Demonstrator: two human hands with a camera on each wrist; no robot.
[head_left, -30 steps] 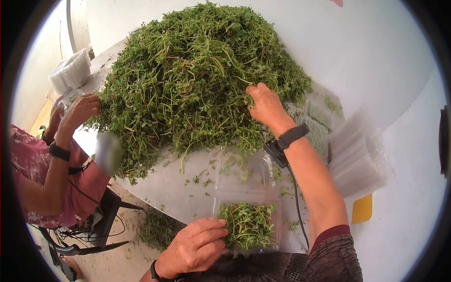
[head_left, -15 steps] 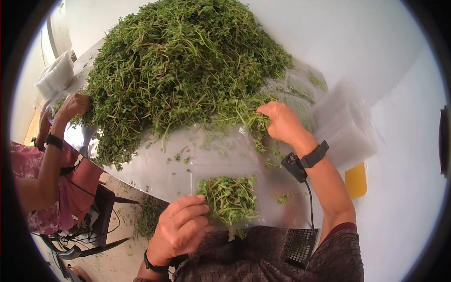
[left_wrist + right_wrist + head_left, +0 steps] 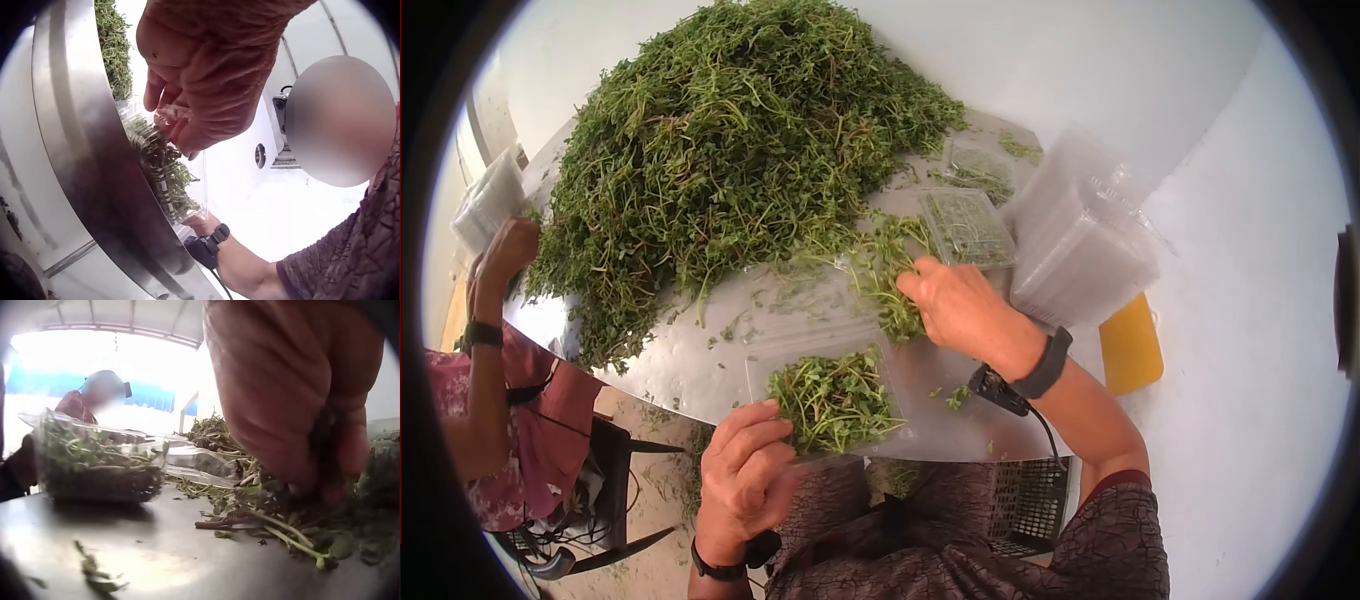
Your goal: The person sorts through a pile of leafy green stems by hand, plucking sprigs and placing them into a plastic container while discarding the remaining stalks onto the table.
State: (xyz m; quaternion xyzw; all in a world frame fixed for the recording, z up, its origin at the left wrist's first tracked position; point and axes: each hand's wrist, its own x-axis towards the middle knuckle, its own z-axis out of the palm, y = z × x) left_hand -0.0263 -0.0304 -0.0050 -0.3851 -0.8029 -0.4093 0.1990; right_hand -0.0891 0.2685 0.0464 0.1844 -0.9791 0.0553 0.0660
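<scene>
A large heap of leafy green sprigs [image 3: 720,150] covers the far part of the metal table. Near the front edge, a clear plastic clamshell box [image 3: 103,465] stands with its lid folded back, filled with loose greens [image 3: 835,400]. My left hand [image 3: 745,470] pinches the box's left rim; the left wrist view shows the fingers [image 3: 172,115] curled over the plastic. To the box's right and farther back, my right hand [image 3: 960,305] pinches a small bunch of sprigs [image 3: 890,275] low over the table. Some of its fingertips are hidden in the leaves.
Two clear boxes with greens [image 3: 968,228] sit beyond my right hand. Beside them leans a tall stack of clear boxes [image 3: 1090,240], with a yellow piece [image 3: 1132,345] below. Another person's hand [image 3: 508,250] is at the heap's left side. A black crate [image 3: 1028,500] stands under the table edge.
My right hand has come away from the heap toward the front, drawing a bunch of sprigs with it. My left hand stays at the box's rim. The head view has shifted right.
</scene>
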